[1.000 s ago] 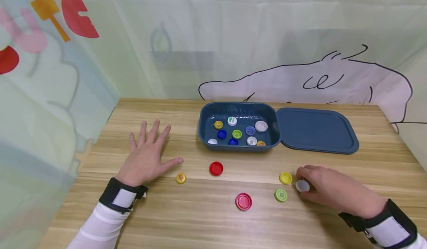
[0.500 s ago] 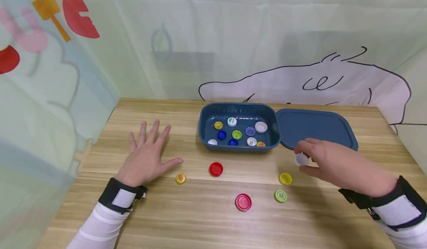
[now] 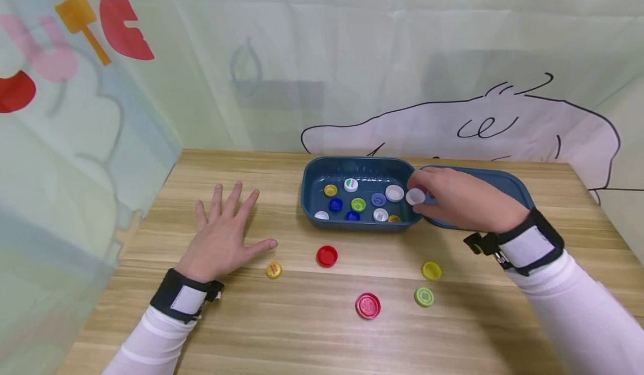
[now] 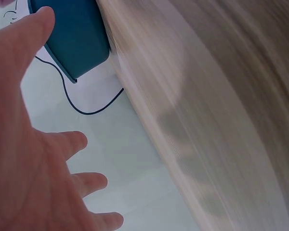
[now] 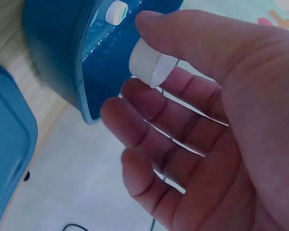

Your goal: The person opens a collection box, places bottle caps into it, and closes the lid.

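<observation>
My right hand (image 3: 463,199) pinches a white bottle cap (image 3: 415,197) between thumb and fingers, at the right rim of a blue plastic box (image 3: 359,226). The right wrist view shows the held cap (image 5: 147,62) side-on, with the other fingers loosely bent. Inside the box lie several bottle caps: white, blue, yellow and a green one (image 3: 358,205). My left hand (image 3: 218,243) is spread wide on the left, holding nothing. Its thumb points toward a small golden-yellow cap (image 3: 274,270) on the wooden table.
A blue lid (image 3: 503,180) lies right of the box, partly behind my right hand. On the table (image 3: 226,336) are a red cap (image 3: 327,256), a pinkish-red cap (image 3: 368,305), a yellow cap (image 3: 431,270) and a green cap (image 3: 424,297). A printed cloth (image 3: 282,39) hangs behind.
My right hand has lifted the white bottle cap from beside the yellow cap and carried it up and left to the box's right rim. The left hand stays in place.
</observation>
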`<action>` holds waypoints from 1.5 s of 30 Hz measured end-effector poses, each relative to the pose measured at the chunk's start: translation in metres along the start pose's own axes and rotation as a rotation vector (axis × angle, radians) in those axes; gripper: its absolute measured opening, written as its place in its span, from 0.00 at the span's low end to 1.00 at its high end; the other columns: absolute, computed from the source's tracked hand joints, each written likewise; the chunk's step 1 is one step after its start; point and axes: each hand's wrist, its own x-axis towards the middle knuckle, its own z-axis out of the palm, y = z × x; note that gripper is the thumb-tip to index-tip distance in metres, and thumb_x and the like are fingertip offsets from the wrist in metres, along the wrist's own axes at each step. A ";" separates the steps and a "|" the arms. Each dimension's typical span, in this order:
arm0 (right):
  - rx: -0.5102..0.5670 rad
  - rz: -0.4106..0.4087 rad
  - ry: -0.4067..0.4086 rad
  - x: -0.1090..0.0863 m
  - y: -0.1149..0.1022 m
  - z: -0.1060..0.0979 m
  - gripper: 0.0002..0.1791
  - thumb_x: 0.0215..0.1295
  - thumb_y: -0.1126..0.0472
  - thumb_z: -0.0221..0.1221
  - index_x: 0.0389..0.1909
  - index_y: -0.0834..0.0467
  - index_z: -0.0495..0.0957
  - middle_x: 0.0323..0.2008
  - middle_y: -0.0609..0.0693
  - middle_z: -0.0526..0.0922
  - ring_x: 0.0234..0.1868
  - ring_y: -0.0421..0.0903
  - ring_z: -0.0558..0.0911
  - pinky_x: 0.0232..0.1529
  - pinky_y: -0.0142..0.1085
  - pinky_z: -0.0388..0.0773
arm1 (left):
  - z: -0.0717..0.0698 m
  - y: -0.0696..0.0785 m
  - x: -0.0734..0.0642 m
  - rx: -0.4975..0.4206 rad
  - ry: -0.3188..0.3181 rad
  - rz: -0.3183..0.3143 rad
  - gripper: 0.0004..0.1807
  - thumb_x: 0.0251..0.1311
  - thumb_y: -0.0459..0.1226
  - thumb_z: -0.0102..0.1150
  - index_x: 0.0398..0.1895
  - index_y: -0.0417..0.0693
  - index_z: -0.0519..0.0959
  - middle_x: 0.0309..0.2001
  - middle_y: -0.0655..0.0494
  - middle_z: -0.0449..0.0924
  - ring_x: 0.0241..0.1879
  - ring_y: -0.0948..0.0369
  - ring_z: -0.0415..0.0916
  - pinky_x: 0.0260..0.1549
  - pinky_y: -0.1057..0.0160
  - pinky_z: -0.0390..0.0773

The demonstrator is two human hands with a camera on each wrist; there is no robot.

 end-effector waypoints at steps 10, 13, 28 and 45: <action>-0.008 0.018 0.006 0.024 0.007 0.018 0.20 0.53 0.55 0.69 0.46 0.53 0.77 0.41 0.50 0.81 0.37 0.44 0.76 0.42 0.45 0.82 | 0.001 0.000 0.000 -0.004 0.004 0.000 0.57 0.46 0.78 0.42 0.76 0.58 0.47 0.76 0.43 0.38 0.70 0.41 0.21 0.58 0.22 0.34; -0.028 0.013 0.016 0.026 0.010 0.022 0.20 0.52 0.55 0.70 0.46 0.54 0.78 0.41 0.50 0.80 0.37 0.44 0.76 0.41 0.44 0.81 | 0.001 0.000 0.001 -0.003 0.004 0.001 0.58 0.46 0.78 0.42 0.76 0.58 0.47 0.76 0.43 0.38 0.70 0.41 0.21 0.59 0.22 0.34; -0.073 -0.024 0.081 0.007 0.003 0.011 0.23 0.51 0.53 0.70 0.48 0.55 0.78 0.45 0.53 0.80 0.43 0.46 0.76 0.45 0.47 0.81 | 0.001 0.000 0.000 -0.003 0.002 0.006 0.57 0.46 0.78 0.41 0.76 0.59 0.46 0.76 0.43 0.38 0.70 0.41 0.21 0.58 0.22 0.34; -0.018 -0.151 0.060 -0.060 -0.009 0.032 0.25 0.45 0.54 0.74 0.47 0.49 0.78 0.40 0.43 0.80 0.36 0.35 0.76 0.36 0.37 0.82 | 0.000 0.001 0.000 -0.005 0.012 0.014 0.57 0.46 0.77 0.43 0.75 0.57 0.49 0.75 0.42 0.39 0.70 0.39 0.24 0.58 0.21 0.36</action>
